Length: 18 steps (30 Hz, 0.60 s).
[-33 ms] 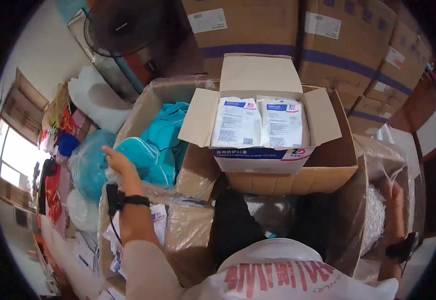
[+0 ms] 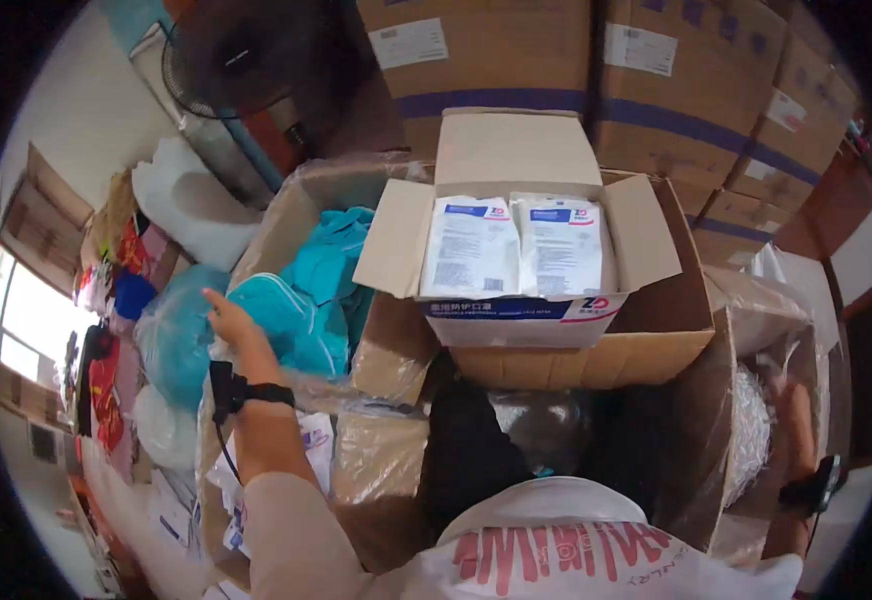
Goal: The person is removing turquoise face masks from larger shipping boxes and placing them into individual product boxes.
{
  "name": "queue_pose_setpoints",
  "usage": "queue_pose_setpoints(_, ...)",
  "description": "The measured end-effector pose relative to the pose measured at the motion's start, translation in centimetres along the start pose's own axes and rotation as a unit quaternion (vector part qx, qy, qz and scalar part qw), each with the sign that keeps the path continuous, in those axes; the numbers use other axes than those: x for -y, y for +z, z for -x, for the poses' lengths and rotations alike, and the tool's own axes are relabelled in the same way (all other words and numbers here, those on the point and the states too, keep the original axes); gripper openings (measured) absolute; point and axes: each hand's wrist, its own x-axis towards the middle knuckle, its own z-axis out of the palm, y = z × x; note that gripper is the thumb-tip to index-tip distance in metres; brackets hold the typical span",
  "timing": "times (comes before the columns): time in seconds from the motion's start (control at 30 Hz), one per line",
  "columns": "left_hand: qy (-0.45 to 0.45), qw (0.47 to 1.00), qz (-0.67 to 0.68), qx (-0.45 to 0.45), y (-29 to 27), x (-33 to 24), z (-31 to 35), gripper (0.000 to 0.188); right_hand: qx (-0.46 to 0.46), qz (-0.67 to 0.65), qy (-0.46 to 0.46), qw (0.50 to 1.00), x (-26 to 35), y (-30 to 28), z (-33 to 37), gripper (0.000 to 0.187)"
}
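My left hand (image 2: 240, 324) is at the left edge of a pile of teal cup-shaped masks (image 2: 321, 265) in a plastic-lined carton. One finger stretches up and away from the pile; the others are mostly hidden, and I see nothing gripped. At the far right, my right hand (image 2: 794, 408) reaches down into another lined carton (image 2: 726, 400), beside a heap of clear crinkled plastic (image 2: 749, 435). Its fingers are smeared and partly behind film. Between the hands stands an open white box (image 2: 516, 325) with its flaps spread, holding white mask packets (image 2: 473, 245) in two rows.
The white box rests on a larger brown carton (image 2: 576, 368). Tall taped cartons (image 2: 501, 60) are stacked behind. A dark fan (image 2: 231, 60) stands at the back left. Clear bags of teal items (image 2: 186, 340) lie left of my arm, and printed white wrappers (image 2: 311, 440) lie below it.
The front masks beside my left hand have shifted and look flatter. My right hand has moved slightly within its carton. The whole view has shifted a little.
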Motion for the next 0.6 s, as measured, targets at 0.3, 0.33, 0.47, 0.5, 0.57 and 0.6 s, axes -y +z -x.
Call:
queue_pose_setpoints(0.3,0.287,0.916,0.121,0.252,9.4,-5.6,6.6,0.035,0.101,-0.015,0.021,0.995,5.0,2.5,0.6,0.024)
queue_pose_setpoints(0.33,0.278,0.868,0.114,0.394,9.2,-7.0,11.3,0.032,0.091,-0.142,0.033,0.985,6.2,3.5,-0.1,0.022)
queue_pose_setpoints(0.47,0.329,0.727,-0.095,0.595,5.8,-6.6,19.0,0.038,0.091,-0.187,-0.324,0.923,24.8,5.9,-5.9,0.018)
queue_pose_setpoints(0.5,0.356,0.705,-0.144,0.596,5.7,-5.9,19.8,0.041,0.122,-0.189,-0.345,0.911,27.6,7.0,-7.0,0.018)
queue_pose_setpoints(0.57,0.416,0.696,-0.193,0.553,6.6,-4.6,21.1,0.05,0.169,-0.122,-0.35,0.913,31.7,9.5,-9.2,0.03)
queue_pose_setpoints(0.6,0.45,0.691,-0.209,0.525,7.2,-4.4,22.2,0.055,0.173,-0.061,-0.357,0.916,32.4,11.1,-10.5,0.037)
